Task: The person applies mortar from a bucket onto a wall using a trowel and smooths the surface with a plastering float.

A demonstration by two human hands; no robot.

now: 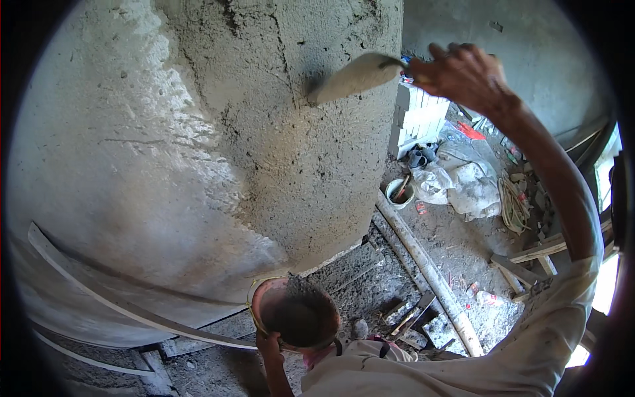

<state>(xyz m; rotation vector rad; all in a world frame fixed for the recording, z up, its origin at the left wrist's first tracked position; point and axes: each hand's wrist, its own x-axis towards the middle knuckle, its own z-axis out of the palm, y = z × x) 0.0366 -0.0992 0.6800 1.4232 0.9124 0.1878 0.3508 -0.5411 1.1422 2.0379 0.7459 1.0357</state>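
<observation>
My right hand (466, 74) is closed round the handle of a trowel (357, 78), out at the end of a raised arm. The trowel's broad, mortar-coated blade lies at or very near the wall (297, 152), where rough wet mortar covers the right part; whether it touches I cannot tell. Low in front of my body, my left hand (268, 345) grips the near left side of a reddish bucket (331, 311). Dark grey mortar sits inside and clings to its far rim. A thin yellow bail hangs at the bucket's left side.
A long pale straightedge (112, 294) leans along the wall at lower left. Beyond the wall's right edge are a white pail (399, 193), plastic sacks (473, 188), stacked white blocks (423, 112) and a coiled hose (514, 202). A long pole (433, 274) crosses the rubble-strewn floor.
</observation>
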